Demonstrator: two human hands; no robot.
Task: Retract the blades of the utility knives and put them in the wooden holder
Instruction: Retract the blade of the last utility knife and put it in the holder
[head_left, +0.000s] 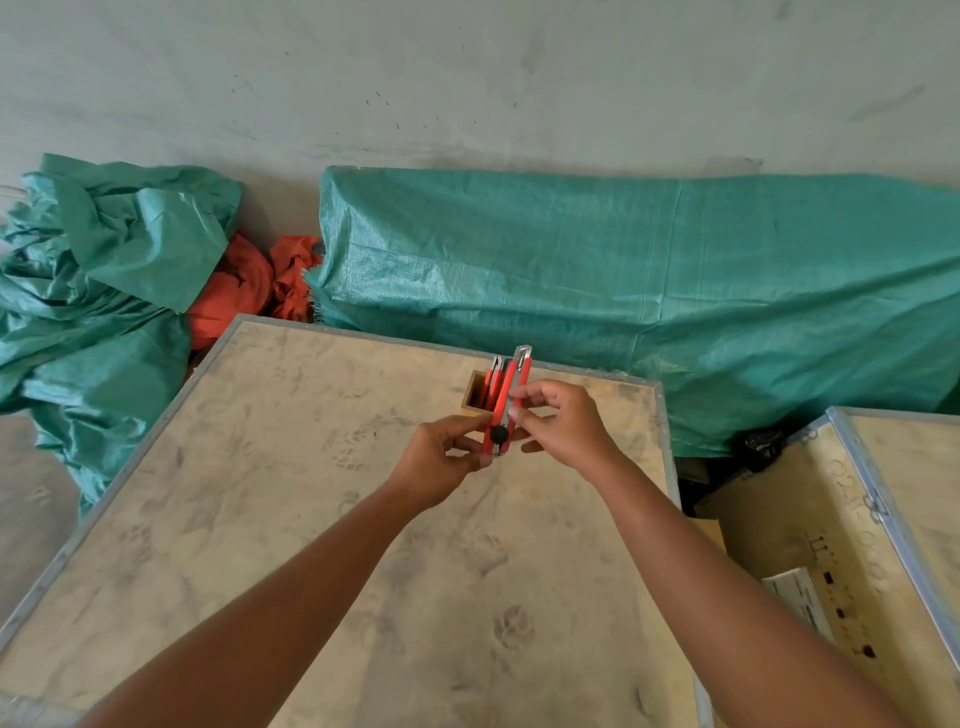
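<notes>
A red utility knife (511, 387) with a black wheel at its lower end is held upright above the crate top, its metal tip pointing up and away. My left hand (441, 462) pinches its lower end. My right hand (563, 423) grips its middle from the right, thumb and fingers on the slider area. Just behind it stands the small wooden holder (474, 391), open at the top, with other red knives (492, 382) standing inside. Whether a blade sticks out of the held knife is unclear.
The work surface is a plywood crate lid (322, 519) with metal edging. A second crate (883, 519) stands at the right with a gap between. Green tarpaulin bundles (623, 280) and orange cloth (244, 291) lie behind, against a pale wall.
</notes>
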